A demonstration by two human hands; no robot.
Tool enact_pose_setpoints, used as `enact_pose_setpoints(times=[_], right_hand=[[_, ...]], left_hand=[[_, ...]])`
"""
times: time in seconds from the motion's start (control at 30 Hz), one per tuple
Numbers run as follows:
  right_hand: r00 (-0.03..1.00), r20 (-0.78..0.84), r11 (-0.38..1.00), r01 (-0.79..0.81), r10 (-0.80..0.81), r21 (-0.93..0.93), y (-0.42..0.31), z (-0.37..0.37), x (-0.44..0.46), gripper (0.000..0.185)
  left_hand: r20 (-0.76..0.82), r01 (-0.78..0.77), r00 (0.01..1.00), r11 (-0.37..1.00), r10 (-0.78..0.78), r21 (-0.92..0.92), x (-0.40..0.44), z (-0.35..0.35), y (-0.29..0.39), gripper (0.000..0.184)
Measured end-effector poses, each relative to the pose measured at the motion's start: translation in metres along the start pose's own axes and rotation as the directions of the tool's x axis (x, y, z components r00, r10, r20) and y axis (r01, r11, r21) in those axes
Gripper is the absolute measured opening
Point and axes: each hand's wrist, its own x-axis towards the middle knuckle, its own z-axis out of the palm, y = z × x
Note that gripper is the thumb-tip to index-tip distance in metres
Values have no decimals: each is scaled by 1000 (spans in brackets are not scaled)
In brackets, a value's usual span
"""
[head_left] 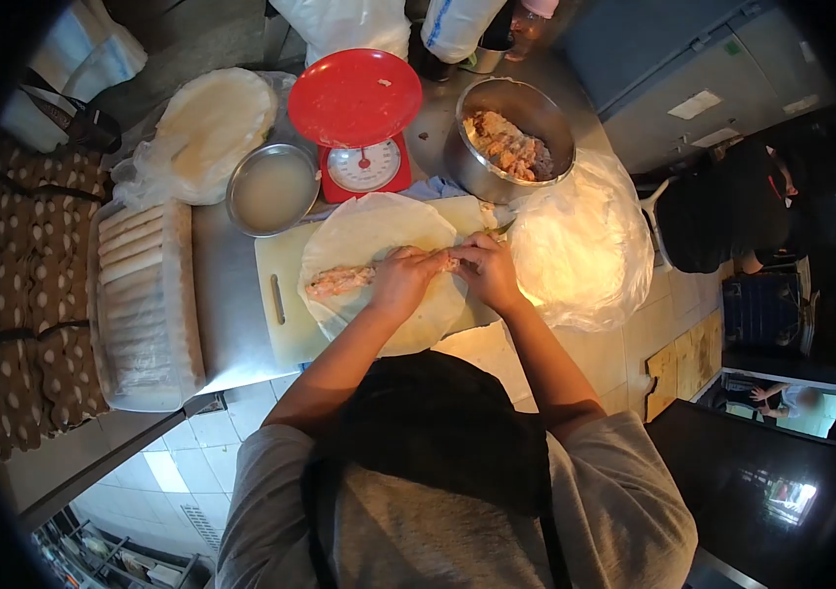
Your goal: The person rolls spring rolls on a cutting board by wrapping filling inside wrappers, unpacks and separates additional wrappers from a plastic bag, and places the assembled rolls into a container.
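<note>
A thin round wrapper sheet [379,228] lies on a cream cutting board [279,257]. Across it runs a long strip of raw meat filling [339,282]. My left hand [404,283] has its fingers closed on the middle of the strip. At the strip's right end, my right hand [486,269] pinches the filling, close beside the left fingertips. The part of the filling under my fingers is hidden.
Behind the board stand a red scale [364,169], a bowl of cloudy liquid [273,191] and a steel pot [482,179] of filling. Stacked wrappers [217,113], a tub of rolls [131,285] and egg trays [30,294] are left; a plastic bag [580,245] lies right. A person [722,211] stands beyond.
</note>
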Motion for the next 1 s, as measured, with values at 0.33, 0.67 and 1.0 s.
enact_pose_setpoints(times=[0.33, 0.67, 1.0], right_hand=[[988, 102, 986, 100, -114, 132, 7, 8, 12, 45], [994, 83, 995, 63, -69, 76, 5, 2, 11, 37], [996, 66, 996, 51, -56, 78, -18, -13, 20, 33]], left_hand=[[182, 288, 937, 954, -300, 90, -55, -68, -39, 49], [-47, 214, 975, 976, -215, -28, -85, -97, -63, 38], [-102, 151, 984, 985, -143, 77, -84, -117, -57, 37]])
